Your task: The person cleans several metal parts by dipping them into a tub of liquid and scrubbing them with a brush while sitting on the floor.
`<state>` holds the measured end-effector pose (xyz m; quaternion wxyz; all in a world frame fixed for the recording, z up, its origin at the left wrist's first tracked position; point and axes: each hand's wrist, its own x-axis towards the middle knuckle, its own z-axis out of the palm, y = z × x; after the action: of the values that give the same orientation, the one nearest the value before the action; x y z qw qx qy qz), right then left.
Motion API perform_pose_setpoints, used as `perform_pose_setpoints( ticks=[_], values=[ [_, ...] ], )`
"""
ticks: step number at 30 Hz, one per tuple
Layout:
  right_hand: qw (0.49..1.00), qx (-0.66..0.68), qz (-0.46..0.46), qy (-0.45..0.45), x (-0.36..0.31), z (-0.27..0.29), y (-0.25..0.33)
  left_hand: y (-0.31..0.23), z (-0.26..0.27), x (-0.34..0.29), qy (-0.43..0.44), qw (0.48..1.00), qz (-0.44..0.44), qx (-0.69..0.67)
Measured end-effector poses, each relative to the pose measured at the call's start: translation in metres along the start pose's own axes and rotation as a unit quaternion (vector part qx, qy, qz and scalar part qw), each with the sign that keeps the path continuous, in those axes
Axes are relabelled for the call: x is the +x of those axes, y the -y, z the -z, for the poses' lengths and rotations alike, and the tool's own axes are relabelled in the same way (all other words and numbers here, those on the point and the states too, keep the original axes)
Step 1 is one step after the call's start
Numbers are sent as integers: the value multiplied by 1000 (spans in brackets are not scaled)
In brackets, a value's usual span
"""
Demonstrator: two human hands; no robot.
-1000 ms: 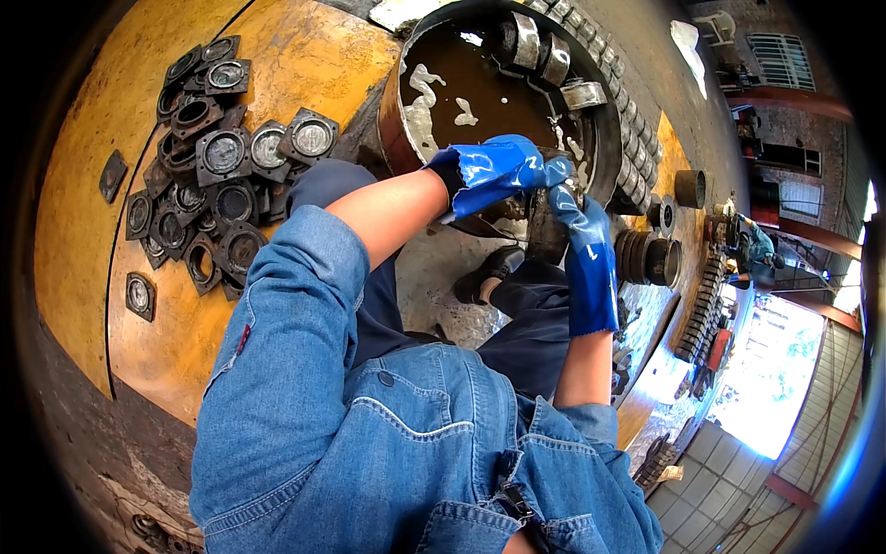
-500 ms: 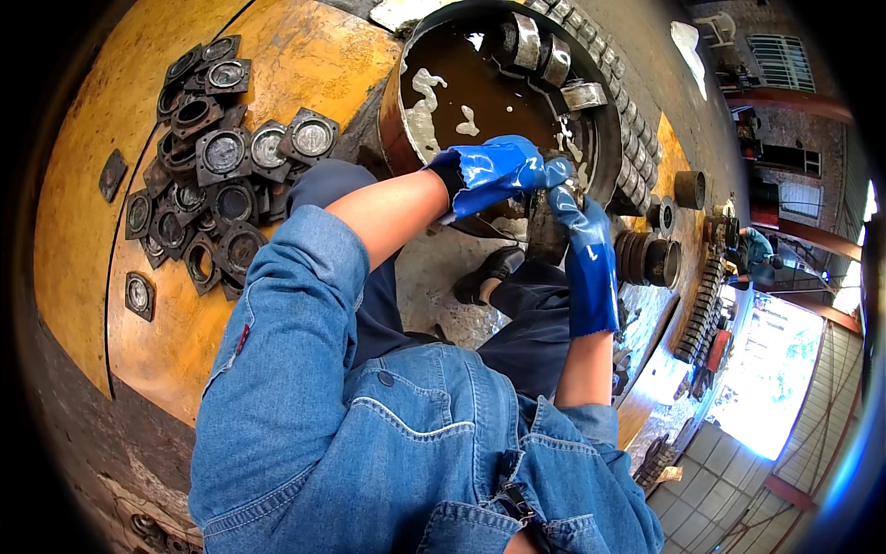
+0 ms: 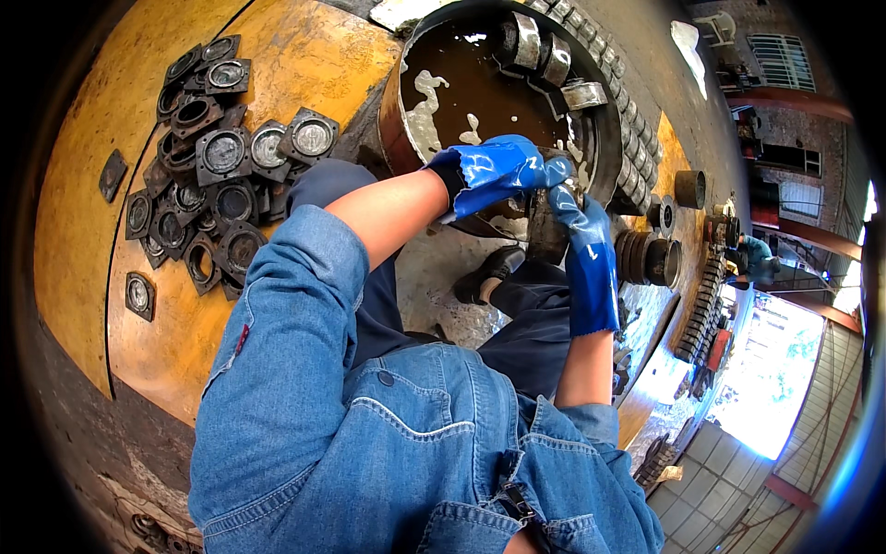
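Both my hands wear blue rubber gloves and meet over the near rim of a round metal tub (image 3: 392, 129) of brown liquid. My left hand (image 3: 512, 166) reaches across from the left, its fingers curled down on the top of a dark metal part (image 3: 547, 231). On the part's right side, my right hand (image 3: 580, 214) is closed around its upper end. The gloves hide much of the part, so its full shape cannot be told. Inside the tub's far right side, several ring-shaped metal parts (image 3: 556, 61) rest partly above the liquid, with pale foam floating nearby.
A heap of square dark metal flanges (image 3: 221, 152) lies on the yellow boards (image 3: 305, 55) at left. Rows of metal rings (image 3: 637, 138) line the tub's right side. More cylindrical parts (image 3: 660, 261) stand farther right. My shoe (image 3: 489, 275) is below the tub. Another person (image 3: 757, 254) is far right.
My hands and the dark metal part stay almost in place. The foam patches on the brown liquid have drifted and changed shape slightly.
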<state>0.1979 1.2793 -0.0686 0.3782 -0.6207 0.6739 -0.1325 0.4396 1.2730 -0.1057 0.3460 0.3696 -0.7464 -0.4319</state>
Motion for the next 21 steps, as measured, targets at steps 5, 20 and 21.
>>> perform_pose_setpoints(
  ticks=[5,20,21],
  values=[
    [1000,-1,9,-3,0,-1,0,-7,4,-3,13,998,49,-26],
    [1000,10,6,-15,-9,-3,6,-7,4,-1,29,997,53,-44],
    [1000,8,1,-16,-8,-1,5,-10,5,-2,27,998,32,-44]
  ],
)
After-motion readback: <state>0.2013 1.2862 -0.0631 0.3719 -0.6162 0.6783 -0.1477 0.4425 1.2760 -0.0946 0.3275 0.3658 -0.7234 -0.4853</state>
